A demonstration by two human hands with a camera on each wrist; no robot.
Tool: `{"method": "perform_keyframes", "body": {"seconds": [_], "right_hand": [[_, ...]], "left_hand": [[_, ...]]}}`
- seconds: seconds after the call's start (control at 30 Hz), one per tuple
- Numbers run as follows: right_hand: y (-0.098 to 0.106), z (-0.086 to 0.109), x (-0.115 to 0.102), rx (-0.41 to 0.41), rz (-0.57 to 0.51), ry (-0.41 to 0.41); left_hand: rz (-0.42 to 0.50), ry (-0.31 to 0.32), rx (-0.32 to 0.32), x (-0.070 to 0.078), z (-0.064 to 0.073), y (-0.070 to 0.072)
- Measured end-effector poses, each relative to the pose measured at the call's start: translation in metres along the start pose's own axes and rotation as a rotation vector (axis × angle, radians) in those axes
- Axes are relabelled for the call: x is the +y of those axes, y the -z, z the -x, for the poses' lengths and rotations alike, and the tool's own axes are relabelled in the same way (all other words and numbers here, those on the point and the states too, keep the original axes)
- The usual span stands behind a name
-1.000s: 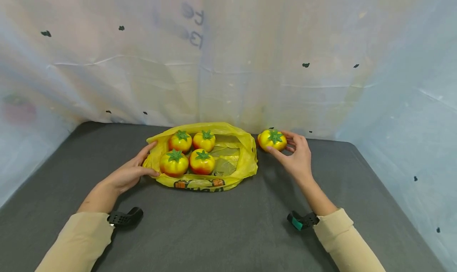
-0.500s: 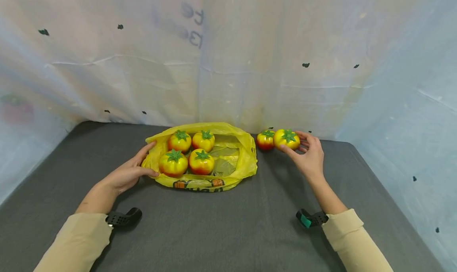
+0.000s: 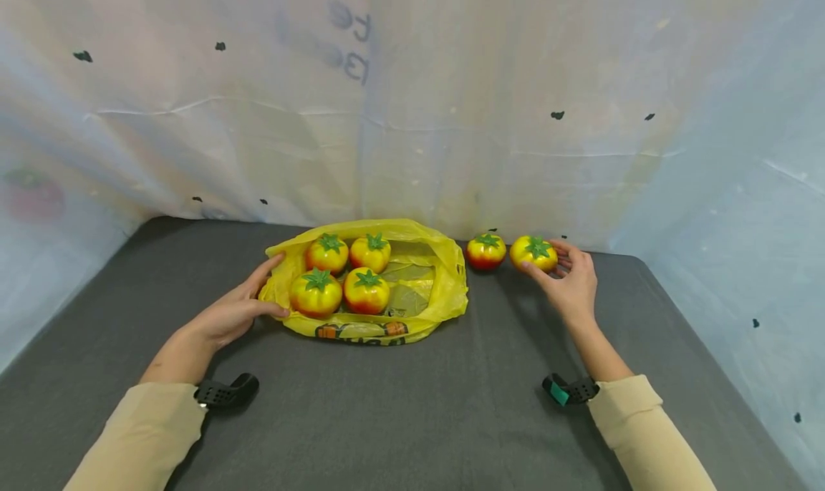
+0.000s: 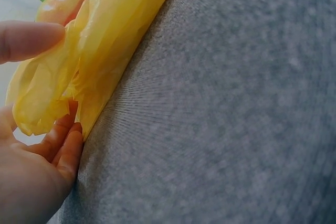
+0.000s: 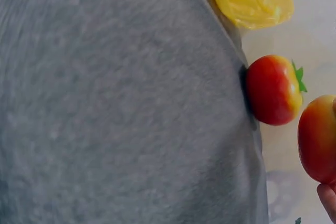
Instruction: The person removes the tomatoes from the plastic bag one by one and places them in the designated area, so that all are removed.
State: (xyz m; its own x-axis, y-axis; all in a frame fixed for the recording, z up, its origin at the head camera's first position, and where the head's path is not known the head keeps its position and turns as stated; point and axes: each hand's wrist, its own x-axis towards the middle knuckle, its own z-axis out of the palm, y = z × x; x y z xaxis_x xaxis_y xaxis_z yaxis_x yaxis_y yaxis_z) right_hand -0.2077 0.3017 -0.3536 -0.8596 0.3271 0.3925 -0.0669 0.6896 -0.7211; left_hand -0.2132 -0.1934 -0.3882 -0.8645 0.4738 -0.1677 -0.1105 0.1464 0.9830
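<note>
A yellow plastic bag (image 3: 438,298) lies with its mouth open on the dark cloth, several yellow-red toy tomatoes (image 3: 366,292) with green leafy tops inside its left part. My left hand (image 3: 232,312) holds the bag's left end, thumb at the front rim and fingers round the far side. In the left wrist view, the thumb (image 4: 31,40) lies against the plastic. To the right of the bag, my right hand (image 3: 570,280) grips another toy tomato (image 3: 532,253) between thumb and fingers. Between bag and hand stands a single toy tomato (image 3: 486,252), also seen in the right wrist view.
A dark grey cloth (image 3: 412,419) covers the table. A pale, marked sheet (image 3: 412,104) hangs right behind the bag and the tomatoes, with more sheeting at both sides.
My right hand has moved right with its toy tomato, away from the bag, so the tomato behind it now shows fully with a gap between them. The left hand has stayed on the bag.
</note>
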Motion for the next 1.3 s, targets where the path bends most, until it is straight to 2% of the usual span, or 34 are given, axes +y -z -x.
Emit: {"method": "perform_keyframes", "body": {"seconds": [0.2, 0.7, 1.07, 1.3], "right_hand": [[-0.004, -0.001, 0.007, -0.012, 0.013, -0.021], [-0.005, -0.008, 0.017, -0.081, 0.074, -0.170], [-0.010, -0.014, 0.026, -0.078, 0.102, -0.213], [-0.010, -0.018, 0.027, -0.063, 0.109, -0.205]], "left_hand": [[0.004, 0.002, 0.000, 0.000, 0.001, 0.000], [0.005, 0.005, 0.006, -0.001, 0.002, 0.000], [0.003, 0.010, 0.011, 0.001, 0.002, -0.002], [0.009, 0.009, 0.011, 0.002, 0.002, -0.002]]}}
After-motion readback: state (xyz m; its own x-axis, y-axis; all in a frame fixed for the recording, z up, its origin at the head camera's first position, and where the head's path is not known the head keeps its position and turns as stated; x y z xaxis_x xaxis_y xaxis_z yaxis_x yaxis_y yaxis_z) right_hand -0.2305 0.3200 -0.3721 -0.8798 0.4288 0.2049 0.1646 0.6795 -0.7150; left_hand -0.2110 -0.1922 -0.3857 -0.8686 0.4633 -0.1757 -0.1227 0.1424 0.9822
